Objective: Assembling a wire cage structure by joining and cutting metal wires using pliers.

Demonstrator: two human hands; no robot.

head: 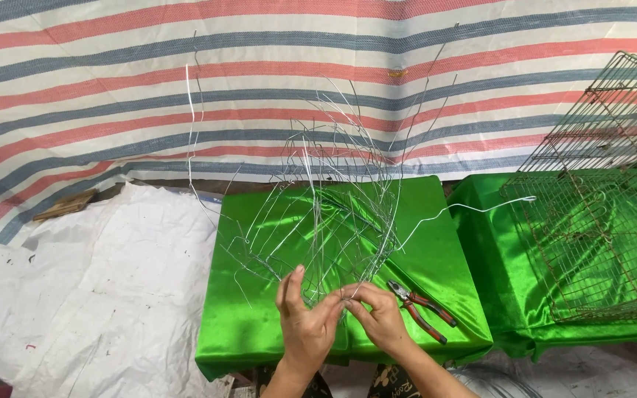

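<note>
Clearly we were midway through twisting thin wires together, our left hand and right hand both pinched on the strands where they met low over the green cloth, the loose ends fanning upward. We judged the next move needed a firm grip or the pliers lying just beside our right hand. Exactly which strands our fingers gripped was lost in the tangle, and the wire cage was cut off at right.
</note>
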